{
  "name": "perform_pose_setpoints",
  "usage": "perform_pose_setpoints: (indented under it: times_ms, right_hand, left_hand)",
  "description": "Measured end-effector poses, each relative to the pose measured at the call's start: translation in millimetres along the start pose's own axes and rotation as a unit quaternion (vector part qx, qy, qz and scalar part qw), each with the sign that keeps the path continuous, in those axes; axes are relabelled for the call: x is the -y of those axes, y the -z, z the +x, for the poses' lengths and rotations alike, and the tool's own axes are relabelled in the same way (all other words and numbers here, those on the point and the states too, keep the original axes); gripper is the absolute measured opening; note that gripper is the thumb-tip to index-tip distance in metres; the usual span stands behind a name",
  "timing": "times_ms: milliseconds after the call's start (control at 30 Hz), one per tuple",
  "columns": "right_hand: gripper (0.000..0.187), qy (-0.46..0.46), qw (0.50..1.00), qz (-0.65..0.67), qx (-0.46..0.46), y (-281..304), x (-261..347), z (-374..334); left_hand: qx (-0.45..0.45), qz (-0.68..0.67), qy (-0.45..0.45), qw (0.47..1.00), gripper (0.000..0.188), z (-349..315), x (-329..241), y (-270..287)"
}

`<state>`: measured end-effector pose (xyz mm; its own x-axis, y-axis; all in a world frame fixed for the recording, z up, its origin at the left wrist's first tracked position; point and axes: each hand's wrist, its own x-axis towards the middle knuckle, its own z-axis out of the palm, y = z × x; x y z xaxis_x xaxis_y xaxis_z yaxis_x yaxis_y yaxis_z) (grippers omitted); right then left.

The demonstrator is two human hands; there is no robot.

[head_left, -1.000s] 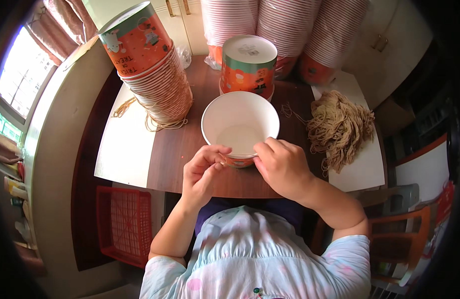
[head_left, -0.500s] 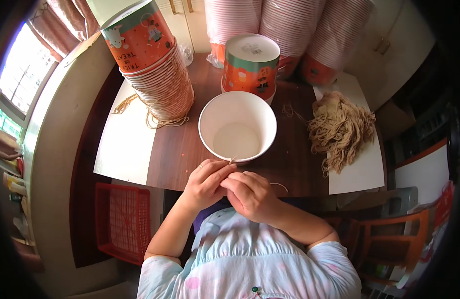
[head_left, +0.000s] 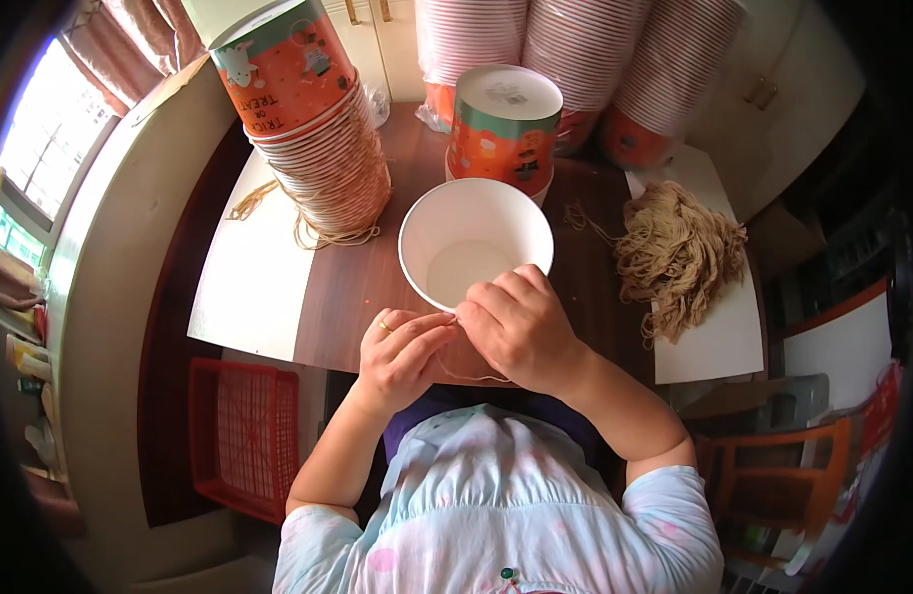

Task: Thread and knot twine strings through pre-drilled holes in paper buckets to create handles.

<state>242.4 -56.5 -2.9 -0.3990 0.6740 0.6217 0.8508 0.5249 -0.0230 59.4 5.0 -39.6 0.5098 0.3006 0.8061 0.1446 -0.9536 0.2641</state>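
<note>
A white-lined paper bucket [head_left: 521,223] stands mouth up before me on the table. At its near rim my left hand [head_left: 407,356] is closed, thumb and fingertips pinching a thin tan cord [head_left: 476,378], whose slack curves down below my hands. My right hand [head_left: 521,332] is also closed, its thumb and forefinger meeting the left fingertips at the rim and pinching the cord there. Its other fingers curl over the bucket's near right edge. The exact spot where the cord meets the bucket is hidden by my fingers.
At the left leans a tall stack of orange buckets [head_left: 323,163] with cords. Another upturned bucket [head_left: 506,134] stands behind mine. Plastic-wrapped bucket stacks [head_left: 585,54] line the back. A heap of tan cords [head_left: 679,257] lies at the right; a red basket [head_left: 243,436] sits lower left.
My right hand has moved up and to the right, over the bucket's near rim. My left hand has shifted slightly down and left. More of the cord's slack now shows between them.
</note>
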Motion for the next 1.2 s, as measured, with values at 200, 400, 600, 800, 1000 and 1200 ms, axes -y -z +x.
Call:
perform_pose_setpoints:
  times_ms: [200,400,600,800,1000,1200]
  right_hand:
    - [0.007,-0.011,0.997,-0.044,-0.057,-8.1,4.7,-2.5]
    - [0.019,-0.035,0.984,-0.124,-0.124,-7.7,20.7,-20.3]
    - [0.018,-0.133,0.983,-0.008,-0.124,-26.4,35.2,-31.5]
    - [0.015,-0.269,0.945,0.126,-0.136,-55.7,42.8,-26.1]
    - [0.015,-0.349,0.879,0.295,-0.137,-54.7,42.1,-15.4]
    - [0.017,-0.448,0.686,0.566,-0.093,-54.8,38.9,-12.4]
  left_hand:
    - [-0.009,0.061,-0.006,0.998,0.025,-2.9,-4.0,-3.8]
    - [-0.063,0.052,0.048,0.996,0.027,-8.1,-11.7,-13.1]
    - [-0.097,0.022,0.110,0.989,0.028,-11.5,-25.7,-22.7]
    - [-0.216,-0.392,0.458,0.768,0.011,-23.7,-32.7,-33.8]
    - [-0.222,-0.506,0.484,0.679,0.016,-27.9,-16.4,-27.9]
    - [-0.171,-0.504,0.491,0.690,0.016,-30.6,-5.8,-18.2]
